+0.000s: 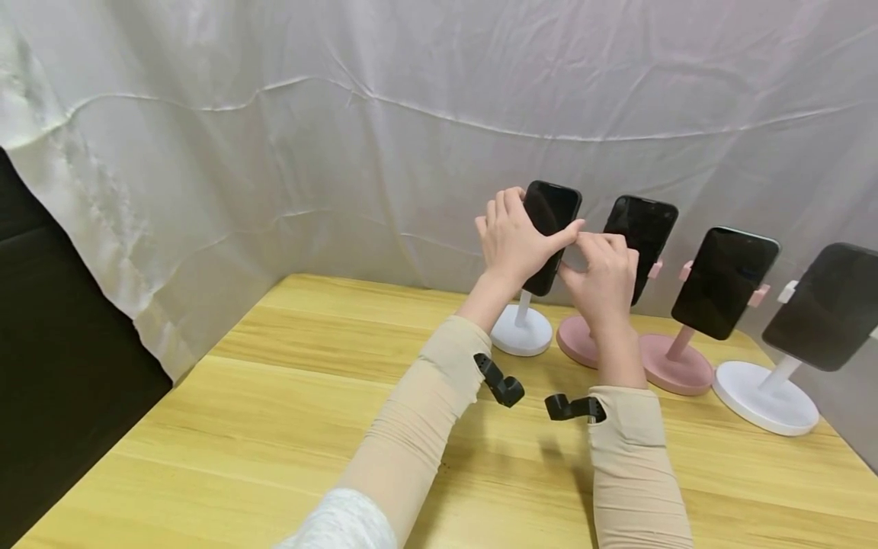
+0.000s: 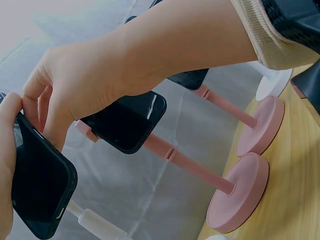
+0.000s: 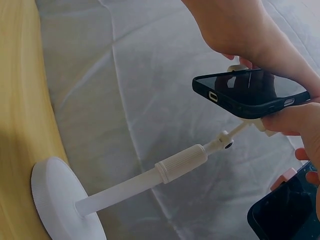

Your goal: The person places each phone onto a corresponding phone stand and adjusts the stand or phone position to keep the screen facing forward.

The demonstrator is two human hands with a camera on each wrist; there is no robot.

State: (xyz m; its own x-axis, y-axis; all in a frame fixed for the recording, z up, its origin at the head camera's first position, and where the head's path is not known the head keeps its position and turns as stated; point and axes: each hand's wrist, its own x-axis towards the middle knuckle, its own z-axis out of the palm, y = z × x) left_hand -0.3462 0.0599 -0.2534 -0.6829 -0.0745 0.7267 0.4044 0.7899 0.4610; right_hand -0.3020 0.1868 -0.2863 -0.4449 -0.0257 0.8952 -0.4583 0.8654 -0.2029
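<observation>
A black-cased smartphone (image 1: 552, 207) stands tilted on a white phone stand (image 1: 521, 329) in the head view. My left hand (image 1: 514, 232) grips this phone, fingers round its left edge and thumb across to the right edge. At that right edge my right hand (image 1: 604, 271) has its thumb and index finger curled, close to the left thumb. The right wrist view shows the right thumb against the stand's white clamp (image 3: 257, 124), just under the phone (image 3: 245, 92). Fingers hide most of the clamp. The stand's white pole (image 3: 180, 162) rises from a round base.
To the right, two pink stands (image 1: 675, 364) and another white stand (image 1: 764, 400) hold black phones (image 1: 725, 282) in their clamps. The nearest of these phones (image 1: 641, 221) is partly behind the right hand. A grey curtain (image 1: 411, 152) hangs behind the wooden table (image 1: 274, 427).
</observation>
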